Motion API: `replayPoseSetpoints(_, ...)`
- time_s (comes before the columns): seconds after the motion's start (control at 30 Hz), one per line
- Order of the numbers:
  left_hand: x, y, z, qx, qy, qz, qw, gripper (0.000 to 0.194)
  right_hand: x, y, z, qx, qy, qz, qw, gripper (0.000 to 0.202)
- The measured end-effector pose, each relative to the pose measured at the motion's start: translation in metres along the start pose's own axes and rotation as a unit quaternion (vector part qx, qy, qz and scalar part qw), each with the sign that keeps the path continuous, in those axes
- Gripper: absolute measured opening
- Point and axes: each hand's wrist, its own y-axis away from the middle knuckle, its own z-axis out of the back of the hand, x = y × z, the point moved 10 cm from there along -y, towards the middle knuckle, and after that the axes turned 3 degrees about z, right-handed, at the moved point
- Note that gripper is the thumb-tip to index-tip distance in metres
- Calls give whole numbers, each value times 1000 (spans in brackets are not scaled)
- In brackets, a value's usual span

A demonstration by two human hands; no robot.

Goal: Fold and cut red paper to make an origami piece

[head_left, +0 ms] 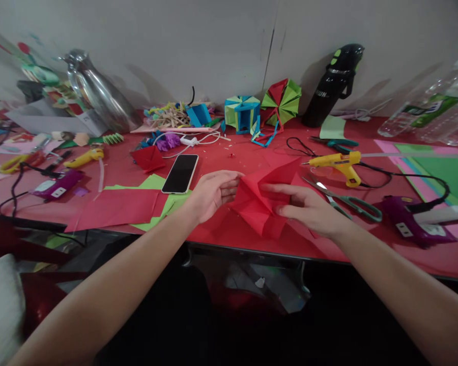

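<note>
Black bottle (331,90), side: pale capitals, seemingly "AWN", first letter uncertain | clear plastic bottle (427,101), green label (438,108): some lettering, blurred, unreadable | purple device at right (402,213), white panel (404,230): dark marks, too small to read | purple device at left (67,180), white panel: similar dark marks, likewise too small to read

Beyond the forefinger and thumb, the rest of the right hand (309,207), with its grip on the folded red paper (252,201), is hidden, and whether the left hand (213,194) touches that paper cannot be told. On the left, a flat red sheet (118,207) and the phone (180,174) cover parts of the green sheets (155,183), and marks on the purple block (57,184) nearby are too small to read. The picture's edges cut off a clear bottle (456,122) at far right and a white cushion (2,310) at near left, while a white box (61,123) at far left has blurred contents.
</note>
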Motion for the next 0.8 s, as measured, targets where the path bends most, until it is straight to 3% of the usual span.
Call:
replayPoseSetpoints(0.2,0,0,1,-5,4,-21,1000,24,8,3,-6,2,93,62,994,51)
replayPoseSetpoints(0.37,-7,1,8,-51,-29,-90,994,24,14,6,-12,-23,186,75,979,47)
replayPoseSetpoints(0.43,-20,7,7,-79,-96,-154,980,22,14,7,-15,-28,176,73,981,46)
replayPoseSetpoints(0.57,-44,24,0,-126,-233,-271,925,18,16,6,-19,-26,111,73,991,44)
replayPoseSetpoints(0.67,-36,18,-2,-100,-228,-229,941,22,12,6,-21,-12,52,45,998,46)
replayPoseSetpoints(0.8,-8,6,-16,14,-105,-106,989,33,6,6,-22,6,-12,5,1000,50)
